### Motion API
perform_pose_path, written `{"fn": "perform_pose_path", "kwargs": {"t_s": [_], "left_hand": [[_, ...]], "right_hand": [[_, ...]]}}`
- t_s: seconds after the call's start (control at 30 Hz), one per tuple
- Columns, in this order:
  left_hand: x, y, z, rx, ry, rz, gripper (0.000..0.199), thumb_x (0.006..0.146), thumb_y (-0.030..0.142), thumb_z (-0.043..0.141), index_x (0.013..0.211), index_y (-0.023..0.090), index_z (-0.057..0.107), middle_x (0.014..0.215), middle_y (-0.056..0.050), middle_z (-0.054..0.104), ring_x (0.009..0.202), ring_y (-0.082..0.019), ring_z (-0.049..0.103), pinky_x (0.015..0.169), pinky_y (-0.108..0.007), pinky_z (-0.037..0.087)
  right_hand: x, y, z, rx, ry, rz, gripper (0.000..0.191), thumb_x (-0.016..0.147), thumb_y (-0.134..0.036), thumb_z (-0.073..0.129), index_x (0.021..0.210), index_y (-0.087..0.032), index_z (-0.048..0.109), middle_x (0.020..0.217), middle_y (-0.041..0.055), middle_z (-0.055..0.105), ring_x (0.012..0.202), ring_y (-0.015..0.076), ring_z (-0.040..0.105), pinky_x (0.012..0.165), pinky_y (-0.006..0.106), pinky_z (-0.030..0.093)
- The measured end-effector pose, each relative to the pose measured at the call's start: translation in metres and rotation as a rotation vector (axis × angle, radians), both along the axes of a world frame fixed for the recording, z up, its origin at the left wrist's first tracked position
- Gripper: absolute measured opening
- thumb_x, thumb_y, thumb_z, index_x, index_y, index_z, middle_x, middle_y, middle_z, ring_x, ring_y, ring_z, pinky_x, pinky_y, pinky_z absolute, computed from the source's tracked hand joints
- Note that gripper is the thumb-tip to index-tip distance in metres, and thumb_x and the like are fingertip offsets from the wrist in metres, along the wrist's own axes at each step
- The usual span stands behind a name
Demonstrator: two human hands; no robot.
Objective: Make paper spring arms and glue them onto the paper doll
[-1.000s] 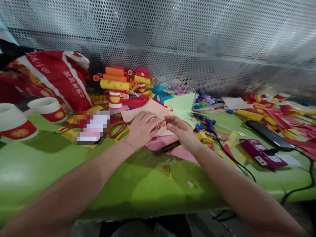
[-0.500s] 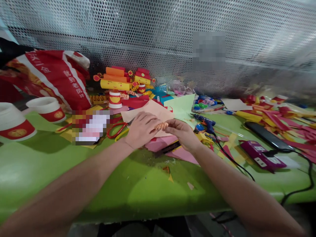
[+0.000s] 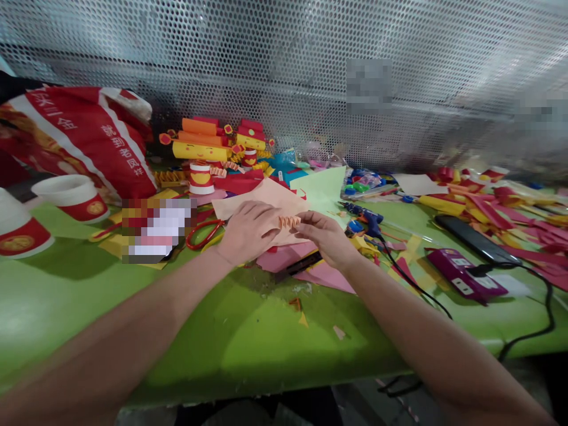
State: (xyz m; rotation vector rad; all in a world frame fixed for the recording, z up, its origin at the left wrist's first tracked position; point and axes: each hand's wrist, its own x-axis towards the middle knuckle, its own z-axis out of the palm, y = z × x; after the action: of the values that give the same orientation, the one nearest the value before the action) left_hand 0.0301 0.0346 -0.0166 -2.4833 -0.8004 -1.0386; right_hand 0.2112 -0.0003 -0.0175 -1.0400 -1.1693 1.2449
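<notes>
Between my two hands stretches a short, peach-coloured folded paper spring (image 3: 289, 222). My left hand (image 3: 249, 231) grips its left end, the fingertips partly hidden behind the hand. At its right end, my right hand (image 3: 323, 235) pinches the spring between thumb and fingers. Under and behind the hands lies a sheet of peach paper (image 3: 248, 198), beside a pale green sheet (image 3: 322, 186). Below them are pink paper (image 3: 284, 260) and a black, knife-like tool (image 3: 304, 264). Red-handled scissors (image 3: 204, 235) rest just left of my left hand.
Paper-cup figures (image 3: 202, 154) stand at the back left, near a red bag (image 3: 84, 139) and white paper cups (image 3: 73, 198). To the right are a blue glue gun (image 3: 366, 218), a purple power strip (image 3: 465, 273) with a black cord, a black phone-like slab (image 3: 477, 239) and coloured paper strips (image 3: 501, 210).
The paper spring is pulled out slightly longer, with its folds more spread, as my hands sit a little farther apart. The whole view has shifted slightly.
</notes>
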Motion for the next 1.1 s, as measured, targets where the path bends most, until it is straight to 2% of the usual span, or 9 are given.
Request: {"fn": "perform_pose_path", "kwargs": {"t_s": [0.17,0.3,0.4,0.6,0.77,0.9,0.97,1.1], "left_hand": [[0.002,-0.003,-0.001,-0.015,-0.002,-0.047,0.035,0.077,0.028,0.057,0.11,0.015,0.056,0.1,-0.01,0.065,0.094,-0.024,0.058,0.084,-0.038,0.046],[0.004,-0.005,-0.001,0.021,0.001,-0.104,0.029,0.082,0.031,0.053,0.105,0.015,0.058,0.095,-0.01,0.065,0.092,-0.023,0.058,0.082,-0.038,0.047],[0.005,-0.007,0.0,0.017,0.015,-0.11,0.021,0.083,0.027,0.052,0.098,0.016,0.061,0.091,-0.008,0.066,0.09,-0.021,0.059,0.081,-0.036,0.046],[0.005,-0.009,-0.001,-0.004,0.009,-0.093,0.016,0.084,0.025,0.051,0.09,0.016,0.062,0.084,-0.006,0.068,0.079,-0.018,0.061,0.073,-0.032,0.047],[-0.008,0.007,0.007,-0.107,-0.054,0.025,0.017,0.081,0.025,0.054,0.094,0.017,0.062,0.09,-0.006,0.067,0.086,-0.019,0.06,0.076,-0.032,0.047],[-0.035,0.037,0.017,-0.23,-0.285,0.22,0.018,0.071,0.025,0.063,0.087,0.017,0.065,0.096,-0.008,0.065,0.092,-0.022,0.059,0.08,-0.034,0.046],[-0.05,0.051,0.02,-0.303,-0.423,0.311,0.013,0.067,0.022,0.065,0.079,0.018,0.066,0.091,-0.007,0.064,0.09,-0.023,0.059,0.083,-0.035,0.045],[-0.075,0.067,0.02,-0.499,-0.657,0.386,0.008,0.06,0.02,0.068,0.068,0.019,0.066,0.069,-0.003,0.061,0.078,-0.022,0.058,0.074,-0.033,0.047]], "right_hand": [[-0.002,-0.001,-0.002,0.014,-0.023,0.044,0.027,0.057,-0.032,0.074,0.077,-0.02,0.061,0.073,-0.0024,0.061,0.069,0.0111,0.056,0.069,0.029,0.042],[-0.005,-0.003,-0.004,0.017,-0.031,0.103,0.026,0.058,-0.032,0.074,0.077,-0.02,0.062,0.076,-0.0013,0.063,0.071,0.0117,0.058,0.075,0.031,0.044],[-0.007,-0.005,-0.004,0.032,-0.029,0.14,0.025,0.06,-0.032,0.074,0.077,-0.019,0.062,0.076,-0.0006,0.064,0.072,0.0124,0.059,0.076,0.031,0.046],[-0.006,-0.005,-0.006,0.051,-0.041,0.127,0.026,0.061,-0.034,0.073,0.081,-0.02,0.062,0.08,0.0005,0.064,0.075,0.0122,0.059,0.075,0.03,0.046],[-0.003,-0.003,-0.006,0.036,-0.092,0.058,0.031,0.061,-0.04,0.072,0.083,-0.021,0.062,0.08,0.0012,0.063,0.073,0.0128,0.058,0.073,0.031,0.046],[-0.002,-0.002,-0.007,0.047,-0.12,0.033,0.03,0.059,-0.041,0.073,0.079,-0.021,0.062,0.077,0.0007,0.063,0.072,0.0128,0.057,0.072,0.031,0.044],[-0.002,-0.001,-0.008,0.058,-0.141,0.022,0.029,0.059,-0.041,0.072,0.078,-0.021,0.062,0.076,0.0004,0.063,0.071,0.0128,0.056,0.072,0.032,0.044],[-0.001,0.0,-0.009,0.075,-0.186,-0.012,0.029,0.059,-0.04,0.072,0.078,-0.021,0.061,0.075,0.0004,0.061,0.071,0.013,0.055,0.07,0.032,0.044]]}}
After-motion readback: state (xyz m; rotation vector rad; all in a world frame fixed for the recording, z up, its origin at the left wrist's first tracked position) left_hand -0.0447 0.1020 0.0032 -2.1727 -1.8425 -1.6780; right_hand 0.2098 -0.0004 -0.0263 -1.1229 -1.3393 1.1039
